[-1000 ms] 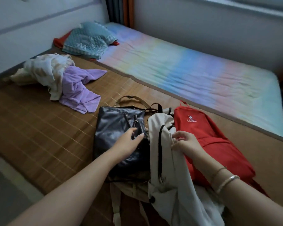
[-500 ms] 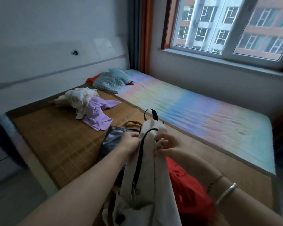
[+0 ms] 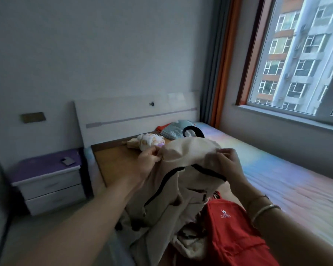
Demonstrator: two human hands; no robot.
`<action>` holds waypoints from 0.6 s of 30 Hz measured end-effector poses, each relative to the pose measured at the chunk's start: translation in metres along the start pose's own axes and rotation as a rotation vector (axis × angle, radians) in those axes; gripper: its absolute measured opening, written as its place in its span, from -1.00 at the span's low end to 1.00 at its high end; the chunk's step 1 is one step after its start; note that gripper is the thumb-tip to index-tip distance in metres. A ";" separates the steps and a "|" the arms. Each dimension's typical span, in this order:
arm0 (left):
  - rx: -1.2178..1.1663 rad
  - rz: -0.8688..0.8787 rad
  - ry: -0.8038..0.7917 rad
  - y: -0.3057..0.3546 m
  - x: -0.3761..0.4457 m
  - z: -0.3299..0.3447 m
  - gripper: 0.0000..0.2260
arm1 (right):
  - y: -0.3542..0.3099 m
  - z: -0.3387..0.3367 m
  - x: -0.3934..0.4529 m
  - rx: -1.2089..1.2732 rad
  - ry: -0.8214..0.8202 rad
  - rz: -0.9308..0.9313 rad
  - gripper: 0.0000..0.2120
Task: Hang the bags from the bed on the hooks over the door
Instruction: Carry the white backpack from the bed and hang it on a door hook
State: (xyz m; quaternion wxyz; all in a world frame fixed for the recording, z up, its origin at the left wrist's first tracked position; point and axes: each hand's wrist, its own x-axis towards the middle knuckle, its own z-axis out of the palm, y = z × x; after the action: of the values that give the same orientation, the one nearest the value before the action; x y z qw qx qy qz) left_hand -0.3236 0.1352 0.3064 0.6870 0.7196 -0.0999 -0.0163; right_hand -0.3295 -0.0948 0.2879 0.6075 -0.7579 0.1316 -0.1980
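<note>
1. The bed [image 3: 277, 181] is taking up most of the room, with a woven mat on its near half and a pastel sheet on the far half; there is one bed.
2. One bedside cabinet [image 3: 46, 181] is standing to the left of the bed, with a small flat object lying on its top.
3. The beige backpack [image 3: 173, 169] is being held up above the bed's near edge, its body hanging down between the forearms and its black top loop [image 3: 192, 130] standing up behind the hands.
4. The red backpack [image 3: 233, 233] is lying low at the right, just beside and partly under the beige one. Two bags are showing here; whether more are hidden beneath, I cannot tell.
5. The left hand [image 3: 147, 164] is pinching the beige fabric at the top left corner, fingers closed on it.
6. The right hand [image 3: 226, 160] is gripping the top right edge, also closed on the fabric; the two hands are apart, spreading the bag's top between them.
7. To do this step well, I would be shifting one hand onto the black loop, since that loop looks like what should catch a hook, and letting the loose straps fall clear.
8. The door and its hooks are not in view.
9. One heap of clothes [image 3: 150, 142] and one teal pillow [image 3: 176, 128] are lying near the headboard.
</note>
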 end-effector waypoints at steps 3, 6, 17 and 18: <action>-0.017 0.042 0.060 0.024 -0.039 -0.049 -0.76 | -0.029 0.025 -0.018 -0.185 0.048 -0.111 -0.72; -0.020 0.099 0.122 0.043 -0.081 -0.090 -0.74 | -0.059 0.057 -0.046 -0.297 0.025 -0.100 -0.59; 0.158 -0.179 0.646 0.065 -0.356 -0.258 -0.77 | -0.103 0.212 -0.286 0.010 -0.822 0.013 -0.72; 0.174 -0.239 0.695 0.067 -0.380 -0.270 -0.76 | -0.106 0.226 -0.310 0.066 -0.878 0.011 -0.69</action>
State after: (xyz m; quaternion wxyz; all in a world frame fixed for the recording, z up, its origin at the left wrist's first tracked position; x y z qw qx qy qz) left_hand -0.6609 0.4616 0.3442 0.6093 0.7445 0.2228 0.1574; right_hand -0.5044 0.2622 0.3064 0.6306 -0.7498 -0.1412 0.1419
